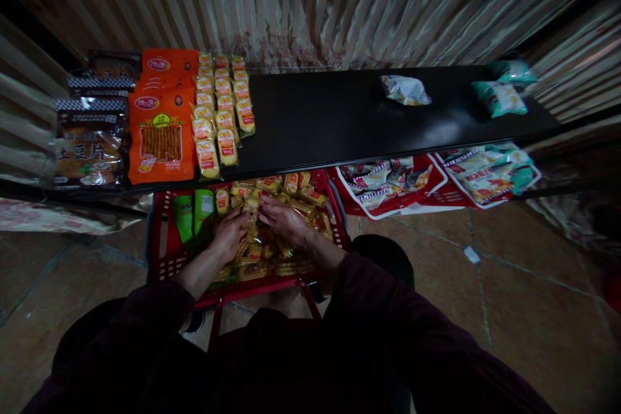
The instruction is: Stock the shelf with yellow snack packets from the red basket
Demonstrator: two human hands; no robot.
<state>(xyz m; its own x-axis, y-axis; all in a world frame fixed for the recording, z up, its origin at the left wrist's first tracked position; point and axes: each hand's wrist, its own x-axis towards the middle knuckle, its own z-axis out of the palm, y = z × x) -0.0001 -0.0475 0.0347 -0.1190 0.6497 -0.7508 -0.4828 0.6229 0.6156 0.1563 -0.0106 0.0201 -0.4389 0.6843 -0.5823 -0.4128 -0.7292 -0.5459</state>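
Note:
Both my hands reach down into a red shopping basket (160, 259) on the floor, filled with several small yellow snack packets (291, 184). My left hand (229, 233) curls over the packets at the middle of the basket. Beside it, my right hand (286, 220) lies with fingers closed on the packets, the fingertips of both hands nearly meeting. Two green packets (194, 213) stand at the basket's left. What exactly each hand grips is hard to make out among the pile.
A black shelf (330, 116) runs above the basket. At its left lie rows of yellow packets (218, 116), orange bags (161, 136) and dark bags (90, 149). A white bag (405, 89) and teal bags (499, 97) lie at its right. Red-and-white bags (392, 184) sit on the lower level.

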